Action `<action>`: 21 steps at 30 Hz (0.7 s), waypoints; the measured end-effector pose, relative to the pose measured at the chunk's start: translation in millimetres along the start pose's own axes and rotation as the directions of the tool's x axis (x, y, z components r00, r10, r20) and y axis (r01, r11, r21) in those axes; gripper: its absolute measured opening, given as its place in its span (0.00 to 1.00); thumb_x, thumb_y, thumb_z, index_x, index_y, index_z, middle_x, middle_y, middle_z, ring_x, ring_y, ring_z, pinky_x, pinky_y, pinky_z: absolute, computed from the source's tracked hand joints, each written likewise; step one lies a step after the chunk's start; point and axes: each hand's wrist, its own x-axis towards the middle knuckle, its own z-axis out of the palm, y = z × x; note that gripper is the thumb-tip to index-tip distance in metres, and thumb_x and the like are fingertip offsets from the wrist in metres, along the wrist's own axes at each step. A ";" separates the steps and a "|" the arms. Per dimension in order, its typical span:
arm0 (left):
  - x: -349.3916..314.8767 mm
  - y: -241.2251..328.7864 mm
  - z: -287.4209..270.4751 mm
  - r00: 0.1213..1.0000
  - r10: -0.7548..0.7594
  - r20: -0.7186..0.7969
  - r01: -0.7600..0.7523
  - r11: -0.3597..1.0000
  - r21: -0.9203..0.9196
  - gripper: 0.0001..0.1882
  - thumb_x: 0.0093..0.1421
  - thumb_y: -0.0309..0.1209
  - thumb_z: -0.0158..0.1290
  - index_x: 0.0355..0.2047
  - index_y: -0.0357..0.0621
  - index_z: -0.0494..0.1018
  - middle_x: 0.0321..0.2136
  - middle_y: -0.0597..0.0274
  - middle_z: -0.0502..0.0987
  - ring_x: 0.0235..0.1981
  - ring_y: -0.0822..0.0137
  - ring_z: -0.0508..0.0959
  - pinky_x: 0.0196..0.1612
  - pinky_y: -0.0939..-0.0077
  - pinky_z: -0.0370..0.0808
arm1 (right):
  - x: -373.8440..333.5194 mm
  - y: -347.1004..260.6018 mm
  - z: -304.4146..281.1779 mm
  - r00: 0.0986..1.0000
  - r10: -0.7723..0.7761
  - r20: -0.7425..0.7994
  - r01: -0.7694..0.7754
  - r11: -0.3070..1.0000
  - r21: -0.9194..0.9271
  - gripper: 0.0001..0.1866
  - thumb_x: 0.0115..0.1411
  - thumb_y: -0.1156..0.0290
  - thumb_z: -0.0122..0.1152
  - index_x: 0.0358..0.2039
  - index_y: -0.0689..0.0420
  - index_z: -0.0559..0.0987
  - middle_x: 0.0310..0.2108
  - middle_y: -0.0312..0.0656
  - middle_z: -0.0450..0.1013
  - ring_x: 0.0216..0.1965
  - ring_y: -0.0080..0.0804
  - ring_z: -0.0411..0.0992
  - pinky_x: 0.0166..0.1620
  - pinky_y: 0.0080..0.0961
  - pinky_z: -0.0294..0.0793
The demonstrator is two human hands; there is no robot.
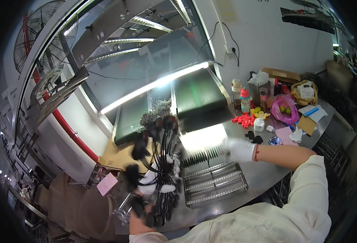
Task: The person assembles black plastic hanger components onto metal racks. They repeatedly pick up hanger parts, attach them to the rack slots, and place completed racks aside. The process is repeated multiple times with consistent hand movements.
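My left hand (pixel 148 187), in a white glove, is closed around a thick bundle of long thin black pieces with rounded dark ends (pixel 162 162). The bundle spreads above and below the grip, and its left side is blurred. My right hand (pixel 240 150), also gloved, is smeared by motion, so its fingers cannot be made out. Beside it, a row of black spiky pieces (pixel 200 157) lies along the far edge of a metal rack (pixel 215 184) with slotted crossbars. A bright white panel (pixel 204 137) lies just beyond that row.
Two dark conveyor belts (pixel 198 95) stretch away under a lit tube (pixel 158 87); a tangle of thin wire pieces (pixel 156 113) sits between them. On the right of the metal table are red pieces (pixel 244 120), a bottle (pixel 245 103), a pink bag (pixel 284 108) and a phone (pixel 275 140).
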 end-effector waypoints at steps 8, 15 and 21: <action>4.0 8.4 60.2 0.887 0.284 0.364 -0.186 0.941 -0.282 0.46 0.39 0.29 0.79 0.59 0.42 0.68 0.52 0.47 0.72 0.50 0.57 0.78 0.52 0.62 0.76 | 75.9 -95.1 -50.5 0.834 -0.331 -0.441 0.293 0.944 -0.154 0.22 0.51 0.76 0.66 0.49 0.52 0.78 0.52 0.50 0.71 0.45 0.52 0.75 0.44 0.41 0.80; 10.6 33.3 66.0 0.880 -0.098 0.464 -0.412 0.328 0.850 0.42 0.42 0.34 0.69 0.59 0.39 0.67 0.48 0.42 0.71 0.50 0.44 0.75 0.52 0.59 0.74 | 34.8 -9.8 -4.6 0.765 -0.321 0.559 -0.265 0.633 0.727 0.16 0.62 0.73 0.61 0.51 0.57 0.78 0.35 0.34 0.75 0.25 0.18 0.69 0.27 0.18 0.72; -26.1 6.4 -6.4 0.990 0.112 0.087 -0.127 0.974 0.188 0.39 0.46 0.30 0.73 0.57 0.43 0.66 0.50 0.51 0.73 0.50 0.61 0.76 0.51 0.69 0.77 | -4.8 62.8 -33.4 0.590 0.099 0.802 -0.087 0.994 -0.058 0.07 0.59 0.72 0.60 0.38 0.52 0.82 0.25 0.36 0.73 0.25 0.30 0.71 0.33 0.26 0.74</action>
